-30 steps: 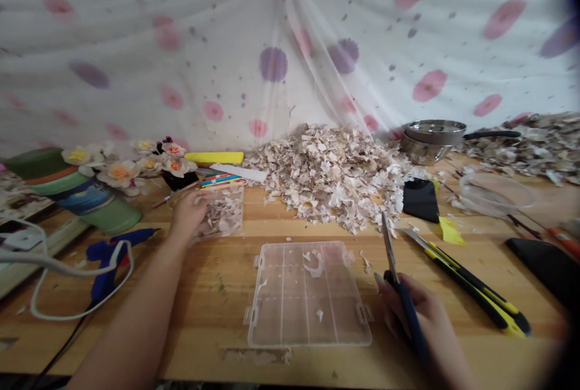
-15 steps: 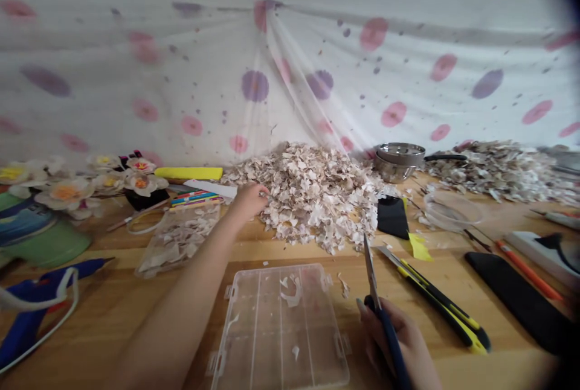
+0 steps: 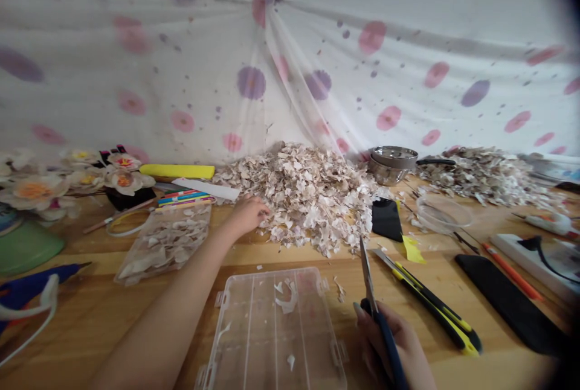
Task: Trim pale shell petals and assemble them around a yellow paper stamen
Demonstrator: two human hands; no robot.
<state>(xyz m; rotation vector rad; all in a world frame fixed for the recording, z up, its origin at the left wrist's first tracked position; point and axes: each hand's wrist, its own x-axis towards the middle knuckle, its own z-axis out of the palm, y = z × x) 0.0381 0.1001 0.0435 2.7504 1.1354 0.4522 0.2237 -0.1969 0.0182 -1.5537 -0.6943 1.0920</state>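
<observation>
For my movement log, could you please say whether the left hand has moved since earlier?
Yes: judged against the flake pile, the left hand moved right, from the clear tray to the pile's left edge.

- Bearings were taken from the clear plastic tray (image 3: 263, 342).
- Eleven o'clock: left hand (image 3: 247, 215) reached the near-left edge of the flake pile (image 3: 312, 191); grasp could not be determined.
- Three o'clock: right hand (image 3: 406, 342) held scissors (image 3: 379, 316), tips toward twelve; utility knife (image 3: 435, 305) lay just beyond.
- Ten o'clock: clear box (image 3: 129, 276) contained flakes.
- One o'clock: metal bowls (image 3: 390, 174) stood stacked.
</observation>
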